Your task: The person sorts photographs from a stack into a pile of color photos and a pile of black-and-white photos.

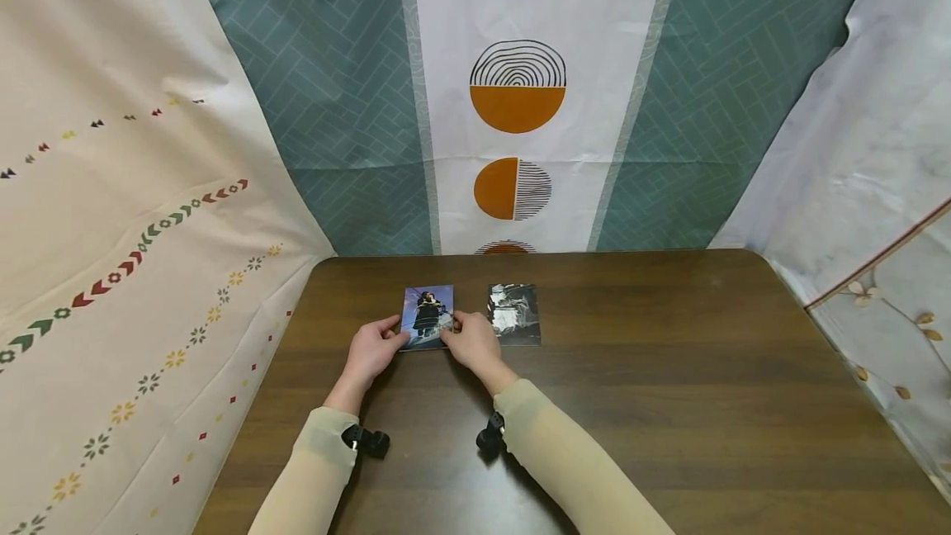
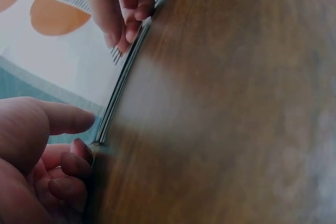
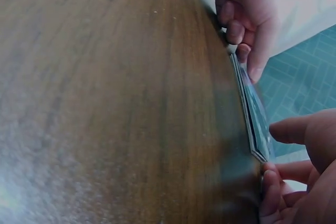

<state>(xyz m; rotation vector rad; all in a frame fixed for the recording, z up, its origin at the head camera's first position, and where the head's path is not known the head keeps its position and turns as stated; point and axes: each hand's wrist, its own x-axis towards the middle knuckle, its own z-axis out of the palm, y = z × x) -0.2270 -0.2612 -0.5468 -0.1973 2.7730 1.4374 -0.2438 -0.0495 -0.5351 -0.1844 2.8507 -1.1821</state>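
Both sleeved forearms run forward over the dark wooden table (image 1: 669,403), wrists low, each with a small black camera mount beneath. Your left hand (image 1: 371,353) curls its fingers at the left edge of the stack of photos (image 1: 427,318), thumb laid over the top; your right hand (image 1: 470,343) pinches the right edge the same way, thumb above and fingertips tucked under. The stack sits on the table near the far edge, left of centre. The wrist views show several thin prints, edges nearly flush. Keep your grip even on both sides and square the edges before lifting, or the prints may fan out. Just beside it to the right, apart, lies a single black-and-white photo (image 1: 514,314). Beyond hangs the patterned curtain (image 1: 520,106).
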